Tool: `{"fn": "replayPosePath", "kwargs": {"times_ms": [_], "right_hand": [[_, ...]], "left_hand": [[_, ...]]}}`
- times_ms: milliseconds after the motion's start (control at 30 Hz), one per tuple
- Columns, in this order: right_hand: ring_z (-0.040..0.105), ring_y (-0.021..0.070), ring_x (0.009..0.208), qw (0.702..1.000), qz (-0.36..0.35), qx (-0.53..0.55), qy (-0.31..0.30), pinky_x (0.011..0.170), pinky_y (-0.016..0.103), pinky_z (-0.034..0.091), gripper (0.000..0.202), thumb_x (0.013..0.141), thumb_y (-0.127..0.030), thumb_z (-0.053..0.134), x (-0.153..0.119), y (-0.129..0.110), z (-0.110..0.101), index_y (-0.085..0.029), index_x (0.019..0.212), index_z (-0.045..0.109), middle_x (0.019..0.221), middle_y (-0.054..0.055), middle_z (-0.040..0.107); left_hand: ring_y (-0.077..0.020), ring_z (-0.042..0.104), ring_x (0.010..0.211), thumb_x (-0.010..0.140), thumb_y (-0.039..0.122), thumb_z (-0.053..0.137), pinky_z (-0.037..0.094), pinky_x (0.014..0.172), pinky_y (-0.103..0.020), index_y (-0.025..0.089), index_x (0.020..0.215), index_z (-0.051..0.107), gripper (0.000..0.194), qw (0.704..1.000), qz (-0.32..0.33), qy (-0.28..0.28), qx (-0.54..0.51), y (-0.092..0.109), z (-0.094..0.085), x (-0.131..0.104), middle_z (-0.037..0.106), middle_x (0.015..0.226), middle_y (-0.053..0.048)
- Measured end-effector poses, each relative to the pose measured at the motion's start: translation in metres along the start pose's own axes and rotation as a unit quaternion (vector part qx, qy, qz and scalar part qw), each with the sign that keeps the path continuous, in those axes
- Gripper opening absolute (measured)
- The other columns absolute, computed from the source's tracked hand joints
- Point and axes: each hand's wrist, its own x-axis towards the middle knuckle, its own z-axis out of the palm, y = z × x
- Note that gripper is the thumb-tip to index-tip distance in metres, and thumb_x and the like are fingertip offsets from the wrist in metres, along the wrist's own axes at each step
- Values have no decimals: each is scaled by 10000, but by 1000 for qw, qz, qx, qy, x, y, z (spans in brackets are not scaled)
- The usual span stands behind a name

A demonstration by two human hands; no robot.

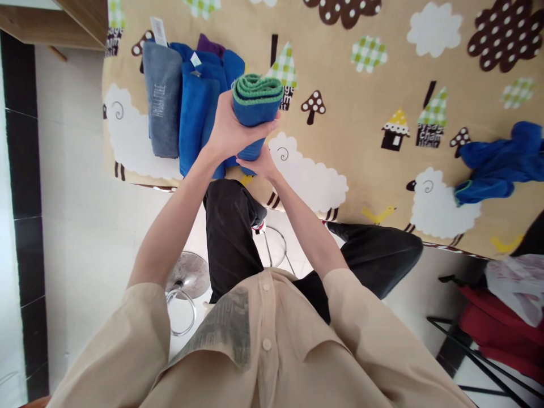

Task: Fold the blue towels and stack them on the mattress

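L hand (pixel 229 129) clamps round the rolled blue green-edged soft fabric (pixel 255 111), R hand (pixel 263 164) clasps its lower end, prob. so it won't unroll, by the beige sheep-print-covered bench's (pixel 331 65) front edge, beside flat grey (pixel 164 102) & blue fabric bundles (pixel 198 122) lined abreast, prob. for tidiness.
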Motion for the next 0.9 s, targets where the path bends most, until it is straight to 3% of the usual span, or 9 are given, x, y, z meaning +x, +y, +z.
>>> {"fn": "replayPosePath", "kwargs": {"times_ms": [267, 400, 467, 567, 633, 700, 800, 900], "right_hand": [[746, 341, 1195, 1000, 5, -14, -14, 1154, 570, 579, 538, 745, -532, 921, 1, 3, -2, -197, 1130, 751, 1130, 123, 799], [670, 345, 1330, 999, -8, -37, -22, 1225, 562, 506, 755, 733, -589, 919, 6, 11, 0, -176, 1321, 690, 1293, 144, 753], [561, 341, 1459, 999, -31, -41, -2, 1281, 553, 430, 1040, 677, -625, 946, 9, 13, -3, -177, 1522, 538, 1496, 159, 637], [345, 361, 1610, 997, -48, -48, 30, 1306, 605, 342, 1362, 633, -746, 921, 8, 20, -23, -275, 1708, 229, 1741, 145, 333], [232, 384, 1651, 996, -35, -70, 48, 1296, 650, 316, 1406, 650, -843, 849, -1, 29, -45, -344, 1735, 105, 1801, 125, 164], [182, 398, 1662, 993, -15, -96, 68, 1289, 666, 303, 1404, 675, -904, 779, -17, 41, -65, -363, 1742, 42, 1817, 122, 65], [247, 401, 1643, 988, 30, -118, 92, 1272, 666, 325, 1341, 730, -920, 713, -49, 58, -76, -353, 1746, 46, 1814, 139, 79], [416, 389, 1564, 986, 69, -106, 105, 1248, 628, 388, 1196, 803, -839, 718, -74, 66, -59, -286, 1732, 207, 1765, 189, 263]], "left_hand": [[-264, 762, 871, 735, 413, 816, 647, 898, -442, 252, 794, 703, 205, 1000, 12, 14, -4, -1, -2, -1, 779, 881, -38], [-300, 743, 1091, 788, 556, 785, 604, 1015, -481, 275, 958, 724, 334, 1000, 11, -4, 29, -11, -6, 2, 779, 1034, -57], [-314, 629, 1349, 761, 682, 796, 530, 1153, -472, 324, 1207, 693, 581, 997, 63, 13, 48, -20, -11, 5, 733, 1267, -53], [-283, 326, 1613, 721, 865, 761, 372, 1304, -427, 409, 1554, 394, 1018, 981, 154, 90, 70, -37, -23, 8, 464, 1628, -7], [-269, 248, 1642, 767, 920, 676, 330, 1317, -417, 380, 1618, 217, 1108, 969, 174, 143, 101, -47, -31, 6, 308, 1718, -39], [-244, 264, 1623, 851, 899, 600, 321, 1308, -409, 303, 1623, 152, 1074, 962, 161, 161, 150, -52, -36, 3, 264, 1734, -100], [-191, 227, 1617, 973, 800, 495, 236, 1338, -420, 280, 1631, 199, 890, 963, 80, 95, 239, -55, -32, 3, 298, 1739, -61], [-232, 154, 1648, 956, 751, 490, 141, 1371, -455, 365, 1593, 414, 748, 947, -32, -60, 314, -63, -13, 13, 370, 1719, 35]]}}
